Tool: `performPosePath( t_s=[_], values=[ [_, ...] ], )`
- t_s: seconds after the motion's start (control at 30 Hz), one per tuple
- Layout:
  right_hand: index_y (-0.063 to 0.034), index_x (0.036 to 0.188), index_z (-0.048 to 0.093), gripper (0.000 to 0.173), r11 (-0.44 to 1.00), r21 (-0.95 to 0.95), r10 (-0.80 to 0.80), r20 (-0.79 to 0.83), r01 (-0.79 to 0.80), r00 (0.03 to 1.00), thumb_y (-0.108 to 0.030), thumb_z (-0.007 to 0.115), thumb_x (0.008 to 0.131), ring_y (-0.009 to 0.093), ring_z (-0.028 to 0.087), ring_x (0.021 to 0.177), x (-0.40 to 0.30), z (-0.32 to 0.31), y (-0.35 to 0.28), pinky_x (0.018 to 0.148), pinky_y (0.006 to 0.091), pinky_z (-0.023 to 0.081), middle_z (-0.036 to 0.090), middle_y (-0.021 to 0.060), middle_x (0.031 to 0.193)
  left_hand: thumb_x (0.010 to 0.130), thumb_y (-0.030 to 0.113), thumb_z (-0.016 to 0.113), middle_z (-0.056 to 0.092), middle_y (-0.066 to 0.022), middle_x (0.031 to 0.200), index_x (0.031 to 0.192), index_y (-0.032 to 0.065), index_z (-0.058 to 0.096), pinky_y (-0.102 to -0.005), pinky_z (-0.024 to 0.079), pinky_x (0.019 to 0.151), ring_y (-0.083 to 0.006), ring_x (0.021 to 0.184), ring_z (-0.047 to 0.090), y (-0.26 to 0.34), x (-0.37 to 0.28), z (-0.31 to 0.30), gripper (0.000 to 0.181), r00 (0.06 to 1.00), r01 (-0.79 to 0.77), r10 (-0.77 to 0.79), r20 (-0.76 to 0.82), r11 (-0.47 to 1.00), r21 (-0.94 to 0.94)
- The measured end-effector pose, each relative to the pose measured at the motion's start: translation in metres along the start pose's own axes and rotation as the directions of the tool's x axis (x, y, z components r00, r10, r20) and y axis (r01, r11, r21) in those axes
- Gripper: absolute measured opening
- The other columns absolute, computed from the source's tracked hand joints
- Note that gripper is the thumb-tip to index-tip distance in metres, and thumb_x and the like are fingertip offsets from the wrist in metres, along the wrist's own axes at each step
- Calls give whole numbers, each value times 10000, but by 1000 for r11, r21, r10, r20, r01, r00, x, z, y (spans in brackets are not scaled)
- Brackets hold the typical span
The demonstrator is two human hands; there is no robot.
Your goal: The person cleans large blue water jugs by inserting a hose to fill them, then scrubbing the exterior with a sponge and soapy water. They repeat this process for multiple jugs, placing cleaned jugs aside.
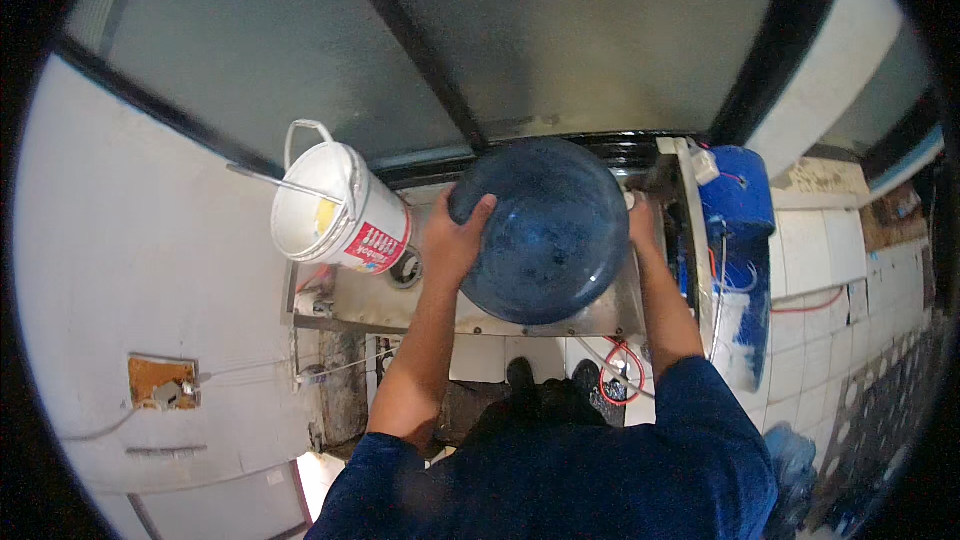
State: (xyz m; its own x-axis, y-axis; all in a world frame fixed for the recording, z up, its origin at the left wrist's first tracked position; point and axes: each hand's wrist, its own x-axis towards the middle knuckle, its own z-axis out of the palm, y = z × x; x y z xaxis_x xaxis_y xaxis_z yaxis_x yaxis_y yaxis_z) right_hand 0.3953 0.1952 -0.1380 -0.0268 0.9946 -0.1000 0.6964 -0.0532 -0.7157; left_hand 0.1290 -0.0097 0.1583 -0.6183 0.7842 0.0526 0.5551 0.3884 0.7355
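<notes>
A large round dark-blue plastic water bottle (547, 232) is in front of me over a metal sink counter, its broad circular end facing up at me. My left hand (457, 236) grips its left side, thumb on top and fingers spread around the edge. Close against the right side is my right hand (641, 219), its fingers mostly hidden. A small white piece (629, 200) shows at its fingertips; I cannot tell what it is. The bottle covers whatever lies beneath it.
A white plastic bucket (382, 214) with a printed label, a yellow sponge (326, 215) inside and a rod across its rim stands left on the metal counter (367, 304). A blue plastic container (739, 187) is at right. A red hose (643, 371) loops below. Frosted glass panels (600, 37) rise behind.
</notes>
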Motion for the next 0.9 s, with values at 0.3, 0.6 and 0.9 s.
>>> performPosePath(
  t_s=[0.3,0.6,0.9],
  values=[
    [31,1426,462,553,943,-176,-308,-134,283,942,-26,579,888,482,650,1009,-288,-63,88,887,517,529,643,328,1142,870,526,751,685,-255,1201,1343,-33,562,-431,488,996,-384,1130,665,-3,14,9,756,992,-109,115,48,987,-119],
    [22,1400,552,596,980,66,-168,-246,189,955,101,536,809,420,644,857,-249,-35,-3,801,469,521,632,259,904,884,463,763,685,-250,1176,1300,-72,570,-414,494,970,-354,1084,668,-22,28,18,705,980,-149,178,85,950,-276],
    [-24,1441,539,663,993,-110,16,-186,-37,982,86,540,788,448,650,985,-188,-15,64,868,502,520,648,271,1053,867,521,747,650,-287,1265,1359,-83,536,-427,471,1030,-397,1182,638,-18,29,15,807,982,-179,184,42,979,-100]
  ],
)
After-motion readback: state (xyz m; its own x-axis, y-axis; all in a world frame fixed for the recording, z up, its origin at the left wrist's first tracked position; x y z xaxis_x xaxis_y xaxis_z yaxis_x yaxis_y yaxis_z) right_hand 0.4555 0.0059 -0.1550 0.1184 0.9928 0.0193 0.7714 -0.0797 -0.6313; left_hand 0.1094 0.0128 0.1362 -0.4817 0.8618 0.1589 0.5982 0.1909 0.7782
